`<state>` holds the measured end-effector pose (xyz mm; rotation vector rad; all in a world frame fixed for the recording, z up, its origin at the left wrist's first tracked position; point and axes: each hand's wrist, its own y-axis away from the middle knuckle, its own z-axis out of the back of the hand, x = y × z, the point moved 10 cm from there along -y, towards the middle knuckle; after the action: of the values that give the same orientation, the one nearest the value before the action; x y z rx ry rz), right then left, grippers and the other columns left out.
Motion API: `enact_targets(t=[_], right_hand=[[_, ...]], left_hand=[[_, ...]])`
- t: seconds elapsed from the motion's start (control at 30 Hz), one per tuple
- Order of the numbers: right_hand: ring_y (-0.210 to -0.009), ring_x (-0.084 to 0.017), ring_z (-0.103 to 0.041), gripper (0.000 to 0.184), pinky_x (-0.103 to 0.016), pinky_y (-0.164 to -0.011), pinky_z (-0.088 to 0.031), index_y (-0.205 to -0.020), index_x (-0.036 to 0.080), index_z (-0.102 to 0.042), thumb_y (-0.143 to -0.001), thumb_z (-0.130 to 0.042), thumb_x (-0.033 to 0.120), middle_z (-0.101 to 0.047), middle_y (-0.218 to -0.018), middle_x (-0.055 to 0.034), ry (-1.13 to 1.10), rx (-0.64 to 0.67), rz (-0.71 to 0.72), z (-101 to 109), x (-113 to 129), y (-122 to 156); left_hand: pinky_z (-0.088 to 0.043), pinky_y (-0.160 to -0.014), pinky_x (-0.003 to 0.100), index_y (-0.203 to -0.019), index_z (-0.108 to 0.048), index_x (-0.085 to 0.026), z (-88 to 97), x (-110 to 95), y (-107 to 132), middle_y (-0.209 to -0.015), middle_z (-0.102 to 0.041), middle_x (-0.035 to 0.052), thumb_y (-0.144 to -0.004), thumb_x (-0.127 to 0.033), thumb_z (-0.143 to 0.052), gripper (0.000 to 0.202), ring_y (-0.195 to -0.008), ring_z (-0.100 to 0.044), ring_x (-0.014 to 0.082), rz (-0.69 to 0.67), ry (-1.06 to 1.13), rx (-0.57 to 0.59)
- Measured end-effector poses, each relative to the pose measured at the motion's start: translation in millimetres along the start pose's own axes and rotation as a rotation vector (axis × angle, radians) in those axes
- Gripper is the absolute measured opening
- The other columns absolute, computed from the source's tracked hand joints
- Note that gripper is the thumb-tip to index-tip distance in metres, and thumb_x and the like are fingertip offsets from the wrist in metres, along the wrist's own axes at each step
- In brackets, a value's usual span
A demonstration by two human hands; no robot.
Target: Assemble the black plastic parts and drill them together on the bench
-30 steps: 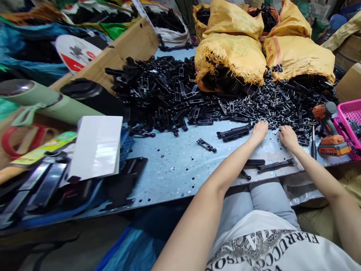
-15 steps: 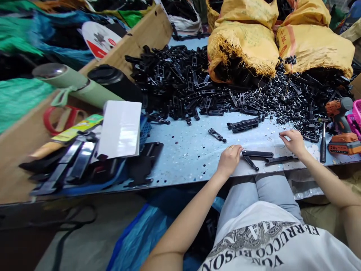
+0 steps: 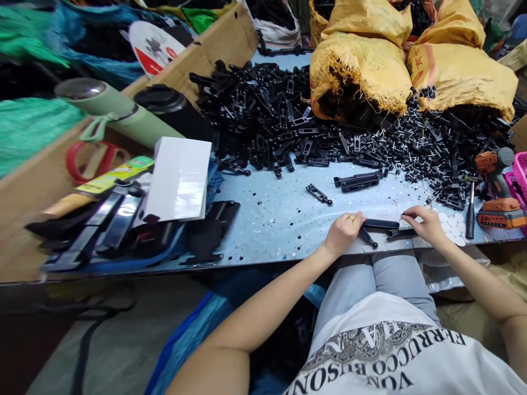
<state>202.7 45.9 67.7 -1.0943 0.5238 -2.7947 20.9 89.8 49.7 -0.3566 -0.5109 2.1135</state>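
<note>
My left hand (image 3: 342,233) is closed, its fingertips at the left end of a flat black plastic bar (image 3: 381,224) lying on the table. Those fingertips partly hide the bar's end. A shorter black arm with a ball-shaped tip (image 3: 368,238) slants out below it. My right hand (image 3: 427,225) pinches a small thin pin (image 3: 400,218) with a dark head, close to the bar's right end. Partly under that hand lies another black piece with a forked end (image 3: 399,234). Farther back are a single black link (image 3: 319,194) and a small stack of black links (image 3: 357,181).
A heap of black links (image 3: 263,115) and a spread of pins (image 3: 415,148) lie before yellow sacks (image 3: 362,66). To the right are a hammer (image 3: 470,211), white discs (image 3: 452,226) and an orange cordless drill (image 3: 500,192). A white box (image 3: 179,178) and green flask (image 3: 119,112) are left.
My right hand has moved left and toward me, bringing the pin to the bar's right end. My left hand has shifted slightly right onto the bar's left end.
</note>
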Motion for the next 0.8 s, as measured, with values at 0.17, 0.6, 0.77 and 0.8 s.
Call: enact_targets(t=[0.17,0.6,0.77,0.8], right_hand=[[-0.078,-0.017,-0.064,0.023,-0.028,-0.072,-0.051,-0.085,0.02,-0.065,-0.09,-0.049,0.035,-0.067,-0.084,-0.0066,0.051,0.084,0.1,-13.2,14.2,1.5],[-0.085,-0.017,-0.064,0.024,-0.029,-0.077,-0.053,-0.096,0.02,-0.067,-0.093,-0.044,0.028,-0.068,-0.094,-0.0088,0.255,0.1,0.246,-18.2,14.2,9.0],[-0.092,-0.018,-0.063,0.026,-0.033,-0.081,-0.052,-0.106,0.02,-0.065,-0.093,-0.042,0.022,-0.067,-0.101,-0.0107,0.269,0.19,0.306,-35.9,11.5,18.5],[-0.093,-0.018,-0.063,0.026,-0.034,-0.082,-0.052,-0.108,0.02,-0.064,-0.093,-0.042,0.021,-0.066,-0.102,-0.011,0.266,0.211,0.331,-39.9,11.4,22.1]], left_hand=[[-0.05,-0.06,0.03,-0.11,-0.051,-0.012,-7.6,0.4,13.1,-0.064,-0.057,0.0019,-0.094,-0.015,-0.036,0.023,-0.062,-0.058,0.0148,-0.153,0.089,-0.066],[-0.051,-0.064,0.031,-0.11,-0.053,-0.012,-20.0,6.3,19.3,-0.072,-0.062,0.0055,-0.094,-0.014,-0.034,0.025,-0.067,-0.06,0.0155,-0.153,0.064,-0.025],[-0.047,-0.07,0.035,-0.106,-0.058,-0.014,-14.3,2.7,6.9,-0.083,-0.065,0.0108,-0.092,-0.023,-0.041,0.023,-0.082,-0.062,0.0209,-0.035,0.126,0.04],[-0.047,-0.074,0.038,-0.108,-0.058,-0.014,-13.9,-4.2,2.9,-0.09,-0.065,0.0124,-0.091,-0.026,-0.043,0.025,-0.09,-0.061,0.0228,-0.035,0.149,0.066]])
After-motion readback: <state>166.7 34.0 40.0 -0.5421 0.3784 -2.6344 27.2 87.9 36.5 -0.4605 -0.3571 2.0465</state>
